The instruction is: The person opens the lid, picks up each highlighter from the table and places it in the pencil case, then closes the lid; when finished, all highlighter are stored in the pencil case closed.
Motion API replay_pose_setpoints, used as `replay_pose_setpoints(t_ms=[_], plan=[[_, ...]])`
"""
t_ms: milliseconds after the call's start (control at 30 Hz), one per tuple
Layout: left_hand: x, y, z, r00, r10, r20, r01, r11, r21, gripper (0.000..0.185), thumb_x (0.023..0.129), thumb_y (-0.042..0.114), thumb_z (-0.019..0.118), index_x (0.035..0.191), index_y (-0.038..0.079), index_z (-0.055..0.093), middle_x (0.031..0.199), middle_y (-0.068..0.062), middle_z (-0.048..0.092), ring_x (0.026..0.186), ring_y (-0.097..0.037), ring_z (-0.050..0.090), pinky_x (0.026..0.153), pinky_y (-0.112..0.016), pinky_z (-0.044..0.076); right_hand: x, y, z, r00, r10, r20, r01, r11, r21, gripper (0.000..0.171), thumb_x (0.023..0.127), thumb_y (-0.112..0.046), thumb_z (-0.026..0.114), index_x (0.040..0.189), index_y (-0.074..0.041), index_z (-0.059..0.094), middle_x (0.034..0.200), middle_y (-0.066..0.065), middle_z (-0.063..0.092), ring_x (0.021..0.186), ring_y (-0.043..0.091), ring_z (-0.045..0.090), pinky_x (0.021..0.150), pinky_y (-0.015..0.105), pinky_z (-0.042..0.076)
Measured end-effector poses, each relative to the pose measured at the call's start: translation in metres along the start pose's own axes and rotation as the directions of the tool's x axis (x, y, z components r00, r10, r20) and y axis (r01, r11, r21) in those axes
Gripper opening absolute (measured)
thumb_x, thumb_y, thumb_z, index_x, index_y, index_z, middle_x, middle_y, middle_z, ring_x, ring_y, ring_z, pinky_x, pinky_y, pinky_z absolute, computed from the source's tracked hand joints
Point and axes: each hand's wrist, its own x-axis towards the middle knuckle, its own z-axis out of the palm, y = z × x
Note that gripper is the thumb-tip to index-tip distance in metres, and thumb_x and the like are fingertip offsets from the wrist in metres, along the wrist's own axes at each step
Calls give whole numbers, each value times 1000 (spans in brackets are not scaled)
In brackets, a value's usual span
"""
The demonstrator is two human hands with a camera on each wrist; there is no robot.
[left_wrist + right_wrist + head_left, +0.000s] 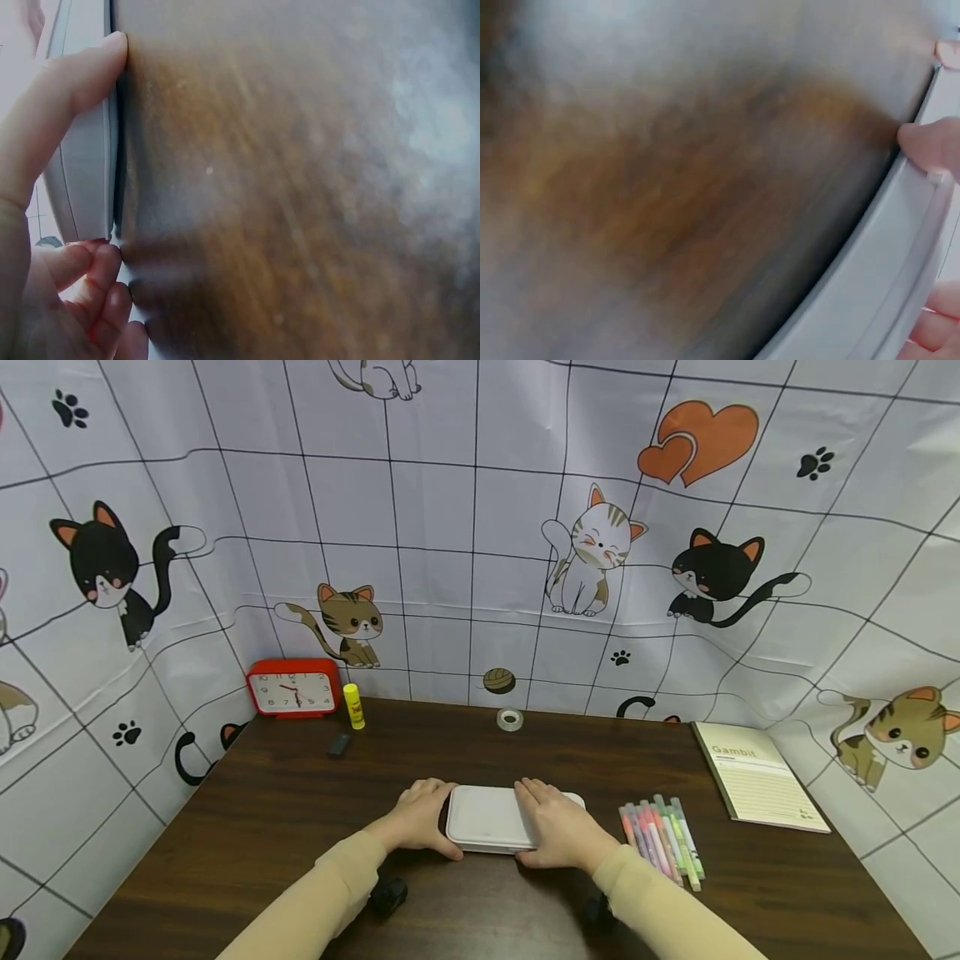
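Note:
A flat white box (487, 817) with rounded corners lies closed on the dark wooden table (262, 827), near its front middle. My left hand (420, 818) grips the box's left end, thumb on the near edge and fingers round the far side. My right hand (558, 827) covers the right part of the lid, its thumb against the near edge. The left wrist view shows the thumb (75, 82) pressed on the box's rim (86, 165). In the blurred right wrist view, a thumb tip (930, 146) touches the box's edge (877, 285).
A red clock (293, 688), a yellow glue stick (353, 706) and a small black object (340, 744) sit at the back left. A clear tape roll (510, 720) lies at the back middle. Several markers (662, 839) and a notebook (757, 777) lie to the right.

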Motion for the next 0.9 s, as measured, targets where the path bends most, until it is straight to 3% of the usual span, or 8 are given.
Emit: replay_pose_setpoints(t_ms=[500, 700, 900], plan=[[-1, 0, 1, 1000, -18, -18, 18, 1000, -9, 101, 58, 49, 87, 139, 6, 44, 130, -14, 48, 123, -35, 39, 97, -53, 32, 7, -3, -5, 996, 32, 83, -30, 999, -16, 88, 67, -49, 74, 129, 9, 50, 122, 22, 57, 111, 36, 58, 96, 42, 46], [-1, -2, 2, 999, -41, -15, 41, 999, -32, 101, 60, 52, 85, 141, 6, 43, 134, -15, 46, 126, -37, 37, 99, -55, 30, 8, -4, -5, 996, 42, 84, -42, 999, -9, 88, 66, -48, 74, 128, 9, 51, 121, 22, 58, 110, 34, 58, 94, 41, 47], [1, 0, 2, 999, -27, -26, 27, 1000, 1, 101, 58, 51, 85, 138, 6, 45, 133, -15, 47, 125, -37, 37, 97, -54, 31, 10, -5, -5, 997, 21, 69, -20, 1000, -17, 86, 63, -47, 74, 124, 10, 52, 115, 20, 59, 102, 32, 61, 91, 41, 48]])
